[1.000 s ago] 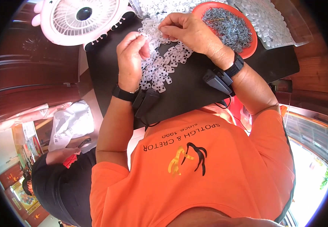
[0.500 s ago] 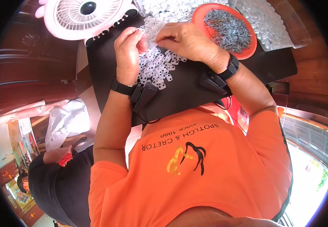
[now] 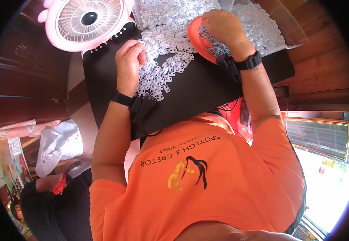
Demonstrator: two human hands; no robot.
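My left hand (image 3: 128, 66) is closed in a pinch at the left edge of a loose heap of small white plastic pieces (image 3: 164, 74). A small white plastic piece (image 3: 140, 41) shows at its fingertips. At the back right, my right hand (image 3: 224, 30) reaches over an orange-red plate (image 3: 196, 42) heaped with thin silver wire pieces (image 3: 216, 49). Its fingers are bent down together at the plate's far side, and what is between them is hidden. Each white piece in the heap has holes through it.
A pink fan (image 3: 62, 34) stands at the back left of the dark table (image 3: 190, 98). Clear trays of white pieces (image 3: 259, 30) stand at the back. Black devices with cables are strapped to both wrists. A person in dark clothing (image 3: 68, 209) is at the left.
My right hand has gone from the white heap beside my left hand to the plate of wire pieces on the right. My left hand keeps its pinch. The whole view has shifted somewhat.
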